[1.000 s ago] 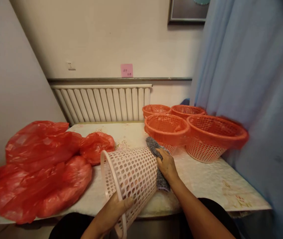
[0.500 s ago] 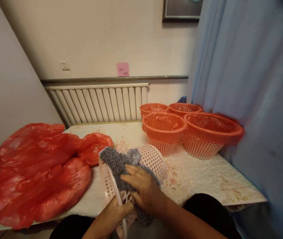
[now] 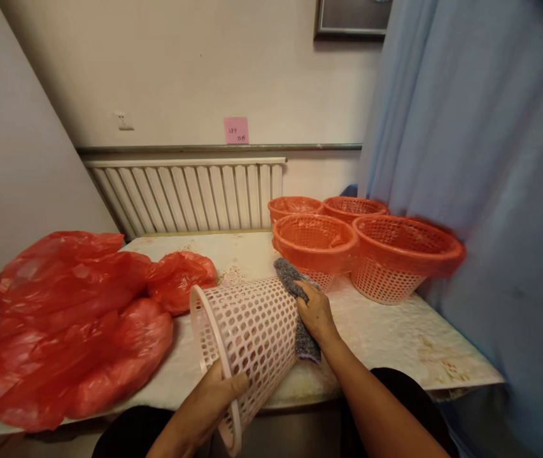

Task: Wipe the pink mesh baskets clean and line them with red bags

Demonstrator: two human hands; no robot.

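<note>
- Basket of pale pink perforated plastic, round and tapered, was tipped on its side at the near edge of the cream, floral-covered worktop, rim to the left, base to the right; whether it touched the worktop could not be told.
- The left hand had its grip closed on the basket's near rim, thumb against the outer wall, fingers partly hidden.
- The right hand had its grip closed on a dark grey fluffy cloth, which lay along the basket's base end and hung beside it.
- The step looked like wiping; a cloth spread flat under the fingers would likely have covered the base better than a bunched one.
- A firm left grip seemed needed, since a light, round basket could turn under pressure.
- The holes seemed apt to catch fluff, so light, even strokes suited them.
- Beyond the basket's base, to its right, stood four pale perforated baskets with red plastic liners; the nearest called for care with the cloth's sweep.
- Crumpled translucent red plastic bags lay left of the basket.
</note>
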